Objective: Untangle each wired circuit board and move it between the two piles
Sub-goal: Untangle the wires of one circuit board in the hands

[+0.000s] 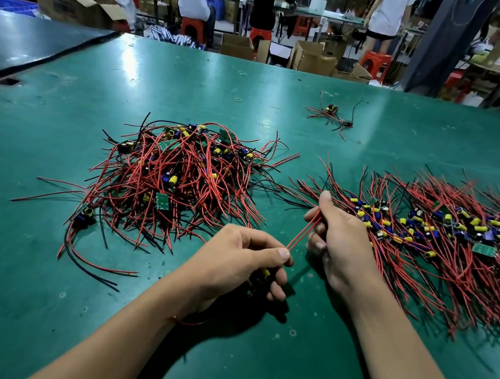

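Green matting covered the workbench [38, 272], which ran back toward a busy factory floor where several people in white tops sat or stood at other benches. At far left on that floor an open cardboard box [72, 2] lay tipped on its side beside a blue plastic crate [9, 5]; what either held could not be told. Left of centre on the mat sat the tangled pile [176, 179] of wired circuit boards, red and black leads looping over small green boards and yellow and blue capacitors, with one stray board [84, 214] and its long leads lying at the pile's near left edge. Just in front of it the left hand [244, 265] was closed around a circuit board [262, 276], mostly hidden in the palm with only a yellow capacitor showing, thumb and forefinger pinching its red wires [302, 232]. Those two wires ran taut up to the right hand [336, 237], whose thumb and fingers were closed on their far ends. On the floor past the bench's far edge stood more open cardboard boxes [313, 58], their contents out of sight. A small cluster of boards [333, 116] lay alone farther back on the mat. At right spread the combed pile [447, 236], its wires fanned roughly parallel, touching the right hand's knuckles.
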`<act>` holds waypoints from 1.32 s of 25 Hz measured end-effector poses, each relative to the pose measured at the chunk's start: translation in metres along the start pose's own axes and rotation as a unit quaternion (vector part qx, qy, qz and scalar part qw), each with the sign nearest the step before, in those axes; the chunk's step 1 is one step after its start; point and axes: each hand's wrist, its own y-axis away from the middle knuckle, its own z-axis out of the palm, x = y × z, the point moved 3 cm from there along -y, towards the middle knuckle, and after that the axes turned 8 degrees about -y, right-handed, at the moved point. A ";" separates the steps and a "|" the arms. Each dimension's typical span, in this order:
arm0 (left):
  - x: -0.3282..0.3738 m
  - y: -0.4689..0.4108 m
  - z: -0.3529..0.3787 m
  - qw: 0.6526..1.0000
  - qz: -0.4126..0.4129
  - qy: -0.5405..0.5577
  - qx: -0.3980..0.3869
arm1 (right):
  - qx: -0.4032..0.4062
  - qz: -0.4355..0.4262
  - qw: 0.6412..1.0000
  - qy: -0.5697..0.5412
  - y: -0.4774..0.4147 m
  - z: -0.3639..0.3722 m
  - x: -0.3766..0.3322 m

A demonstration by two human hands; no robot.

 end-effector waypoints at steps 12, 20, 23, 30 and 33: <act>0.019 -0.003 -0.014 0.980 0.045 0.138 0.138 | -0.116 0.005 0.987 0.110 0.009 0.004 0.001; 0.027 -0.005 -0.029 0.937 0.097 0.286 0.177 | -0.229 -0.146 0.933 0.236 0.044 0.038 0.008; 0.024 -0.004 -0.032 0.937 0.081 0.292 0.174 | -0.194 -0.158 0.958 0.138 0.041 0.040 -0.001; 0.018 -0.004 -0.023 0.968 0.062 0.233 0.066 | -0.206 0.119 0.951 -0.196 0.033 0.035 -0.013; 0.014 -0.005 -0.014 0.981 0.021 0.191 0.013 | -0.242 0.190 0.931 -0.199 0.037 0.031 -0.016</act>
